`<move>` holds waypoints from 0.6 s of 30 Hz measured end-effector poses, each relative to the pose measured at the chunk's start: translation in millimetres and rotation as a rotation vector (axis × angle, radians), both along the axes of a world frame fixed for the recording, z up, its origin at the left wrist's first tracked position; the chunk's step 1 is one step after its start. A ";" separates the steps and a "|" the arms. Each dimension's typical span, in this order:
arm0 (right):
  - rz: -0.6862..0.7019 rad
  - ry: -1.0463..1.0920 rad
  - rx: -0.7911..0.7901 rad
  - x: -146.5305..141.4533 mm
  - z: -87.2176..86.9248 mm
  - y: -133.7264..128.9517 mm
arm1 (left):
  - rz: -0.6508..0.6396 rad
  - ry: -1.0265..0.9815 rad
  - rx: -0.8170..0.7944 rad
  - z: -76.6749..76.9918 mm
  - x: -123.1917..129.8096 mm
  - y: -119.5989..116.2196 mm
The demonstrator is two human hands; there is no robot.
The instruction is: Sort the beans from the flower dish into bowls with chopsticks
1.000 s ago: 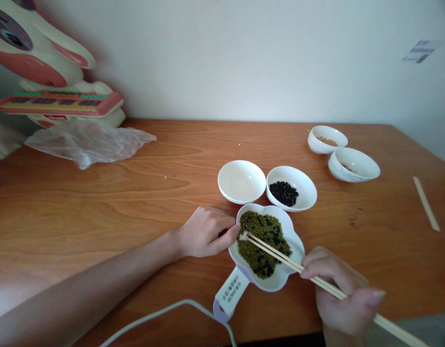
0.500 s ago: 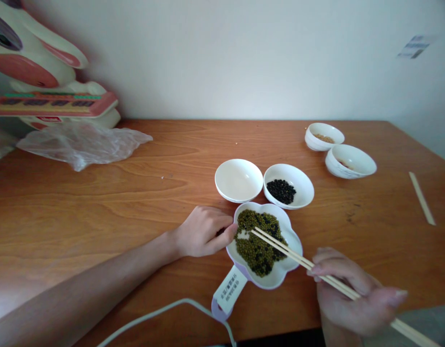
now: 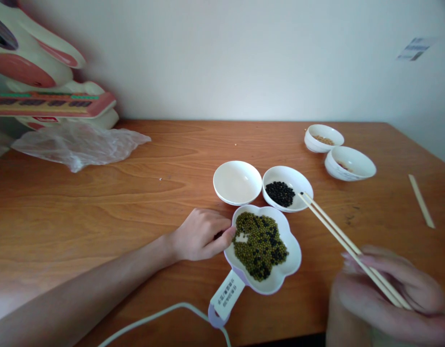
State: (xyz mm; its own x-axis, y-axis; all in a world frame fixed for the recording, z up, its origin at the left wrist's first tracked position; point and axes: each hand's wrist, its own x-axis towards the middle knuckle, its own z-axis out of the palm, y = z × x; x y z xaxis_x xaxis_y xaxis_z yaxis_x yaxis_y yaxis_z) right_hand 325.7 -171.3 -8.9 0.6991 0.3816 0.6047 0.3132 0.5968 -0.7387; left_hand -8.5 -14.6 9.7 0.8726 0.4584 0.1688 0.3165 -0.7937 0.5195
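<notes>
On a wooden table [image 3: 164, 202], a flower-shaped dish [image 3: 294, 260] is set with its labelled handle pointed towards the near left; mixed beans [image 3: 256, 241], green and black, are spread across its floor; just beyond it, a plain white bowl [image 3: 237, 182] and a bean bowl [image 3: 298, 180] are placed side by side, the latter stocked with heaped black beans [image 3: 279, 193]. Wooden chopsticks [image 3: 334, 233] are clamped in the right hand [image 3: 388, 289]; one dark bean [image 3: 301, 193] is held at their tips, over the right side of the bean bowl, though its height above the bowl cannot be told. The dish's rim seems to be pinched by the left hand [image 3: 206, 236], thumb lapped over the edge, fingers curled outside; the two hands are set well apart.

The dark bean can be judged very light, hard and smooth, apt to roll or slip; it is best gripped across its middle, with even, gentle pressure, since it may be shot sideways by a hard squeeze; the dish is probably light and stiff, easily slid, best steadied by rim or handle.

From the right hand, the dark bean is found ahead and leftward; from the left hand, well to the right and farther off; the dish is touched by the left hand only.
</notes>
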 end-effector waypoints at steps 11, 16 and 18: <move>-0.102 -0.129 -0.013 -19.2 1.2 22.6 | 0.005 0.001 0.006 -1.8 0.3 -0.7; -0.112 -0.004 -0.108 -29.1 7.1 32.7 | 0.002 0.003 0.009 -0.9 0.7 -0.5; -0.117 0.025 -0.135 -32.2 7.7 32.0 | 0.002 -0.002 0.015 -0.6 0.4 -0.8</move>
State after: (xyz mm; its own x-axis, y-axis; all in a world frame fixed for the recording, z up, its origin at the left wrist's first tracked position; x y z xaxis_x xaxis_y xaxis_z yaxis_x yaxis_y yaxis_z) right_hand 293.6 -139.3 -1.2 0.7574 0.3735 0.5355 0.3553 0.4523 -0.8180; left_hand -8.1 -15.4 9.1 0.8716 0.4572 0.1769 0.3169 -0.8008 0.5083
